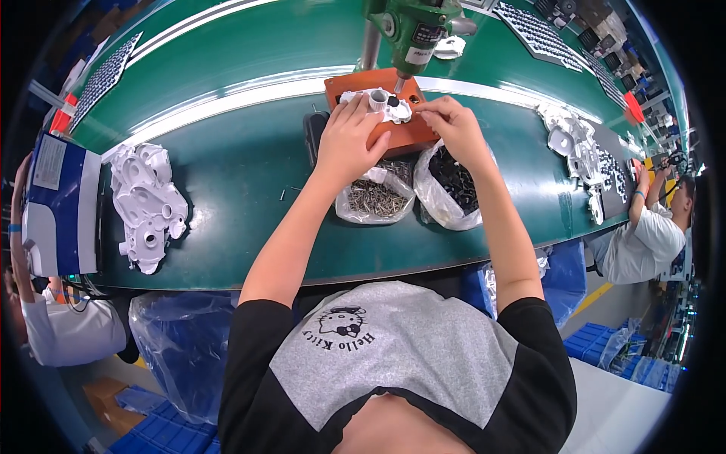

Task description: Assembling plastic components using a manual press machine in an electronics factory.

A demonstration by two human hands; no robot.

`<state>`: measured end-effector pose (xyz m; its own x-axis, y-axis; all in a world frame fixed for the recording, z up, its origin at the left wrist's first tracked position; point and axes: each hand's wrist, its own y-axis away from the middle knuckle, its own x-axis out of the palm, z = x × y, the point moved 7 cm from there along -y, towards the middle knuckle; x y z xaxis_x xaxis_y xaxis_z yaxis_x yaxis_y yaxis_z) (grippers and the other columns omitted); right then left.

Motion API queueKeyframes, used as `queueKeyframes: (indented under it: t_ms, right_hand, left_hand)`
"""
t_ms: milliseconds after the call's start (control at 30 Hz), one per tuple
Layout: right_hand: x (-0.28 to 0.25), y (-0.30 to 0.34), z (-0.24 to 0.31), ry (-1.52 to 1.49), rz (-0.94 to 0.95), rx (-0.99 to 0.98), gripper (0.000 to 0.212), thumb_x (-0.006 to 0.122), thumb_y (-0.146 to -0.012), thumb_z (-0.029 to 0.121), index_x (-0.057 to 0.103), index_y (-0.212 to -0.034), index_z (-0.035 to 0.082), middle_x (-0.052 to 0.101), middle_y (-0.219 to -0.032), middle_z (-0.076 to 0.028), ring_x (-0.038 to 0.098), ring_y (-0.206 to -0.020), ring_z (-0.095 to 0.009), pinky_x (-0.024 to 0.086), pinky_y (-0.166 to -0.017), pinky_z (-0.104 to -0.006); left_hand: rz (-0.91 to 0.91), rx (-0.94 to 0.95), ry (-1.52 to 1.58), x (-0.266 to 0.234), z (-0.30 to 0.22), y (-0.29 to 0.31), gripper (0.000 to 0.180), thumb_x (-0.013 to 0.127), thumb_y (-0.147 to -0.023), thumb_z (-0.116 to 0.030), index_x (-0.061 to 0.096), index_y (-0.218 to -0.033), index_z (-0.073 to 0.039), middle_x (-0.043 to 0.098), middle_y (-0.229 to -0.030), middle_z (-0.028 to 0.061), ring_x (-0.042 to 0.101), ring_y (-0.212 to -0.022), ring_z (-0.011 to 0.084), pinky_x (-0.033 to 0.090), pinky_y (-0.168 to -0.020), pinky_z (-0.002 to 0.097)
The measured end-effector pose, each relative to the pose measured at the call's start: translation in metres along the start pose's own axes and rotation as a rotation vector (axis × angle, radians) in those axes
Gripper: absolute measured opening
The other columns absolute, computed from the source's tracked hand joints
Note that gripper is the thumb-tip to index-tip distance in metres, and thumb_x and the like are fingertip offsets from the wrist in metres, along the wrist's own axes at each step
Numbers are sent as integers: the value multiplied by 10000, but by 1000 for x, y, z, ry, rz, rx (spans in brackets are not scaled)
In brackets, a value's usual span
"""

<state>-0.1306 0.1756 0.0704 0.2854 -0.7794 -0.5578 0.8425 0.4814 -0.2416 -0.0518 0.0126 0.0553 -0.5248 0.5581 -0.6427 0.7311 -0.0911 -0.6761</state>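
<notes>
An orange fixture block (pixel 401 138) sits on the green table under the green press (pixel 417 38), whose metal tip points down at it. On the block lies a white plastic housing (pixel 398 115) with a round upright collar and a black round piece. My left hand (pixel 352 140) holds the housing from the left, fingers over it and thumb apart. Just right of the housing, my right hand (pixel 454 125) is closed in a pinch on what looks like a thin metal pin (pixel 420 113). Its far end is near the housing's right edge; whether they touch I cannot tell.
Nearer me lie a bag of metal pins (pixel 376 200) and a bag of black parts (pixel 454 185). Stacked white housings (pixel 147 204) stand left, beside a blue-and-white box (pixel 64 204); more white housings (pixel 571 144) lie right. A co-worker (pixel 643 227) sits at the right.
</notes>
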Motion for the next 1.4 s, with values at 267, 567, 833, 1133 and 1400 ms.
queueKeyframes:
  t_ms: [267,567,833,1133,1400]
  right_hand:
    - [14,-32,-7,-143,-174,20,277,617,-814,38,579,-1084,-10,637,-877,-58,605,-820,-122,488,-771,-253]
    - [29,-40,0,-128,-187,-33,255,609,-774,28,569,-1024,1,654,-828,-83,631,-755,-148,500,-722,-273]
    - [33,-31,6,-22,-182,-105,358,647,-797,29,558,-1144,26,658,-1001,-85,625,-730,-124,500,-668,-269]
    - [33,4,30,452,-298,-487,538,620,-764,70,448,-1269,-1,680,-978,-60,595,-976,-262,412,-893,-396]
    - [4,21,13,143,-214,-297,324,542,-869,47,574,-1191,26,583,-1236,-103,529,-1148,-238,387,-982,-340]
  left_hand:
    - [-16,5,8,-1,0,0,297,652,-783,-213,608,-1025,-47,539,-1248,181,473,-1197,356,348,-1025,468]
    - [-16,-1,10,-1,0,-1,286,647,-780,-204,608,-1013,-42,548,-1233,184,478,-1197,345,344,-1032,470]
    - [3,-10,15,0,1,-1,292,649,-777,-203,605,-1016,-40,542,-1240,180,479,-1193,343,345,-1031,470]
    - [14,-9,5,1,-1,-1,308,654,-778,-206,607,-1034,-39,537,-1247,188,469,-1205,354,341,-1032,471]
    - [-23,-2,22,1,0,-1,302,657,-773,-189,608,-1029,-36,546,-1231,186,482,-1181,359,348,-1020,476]
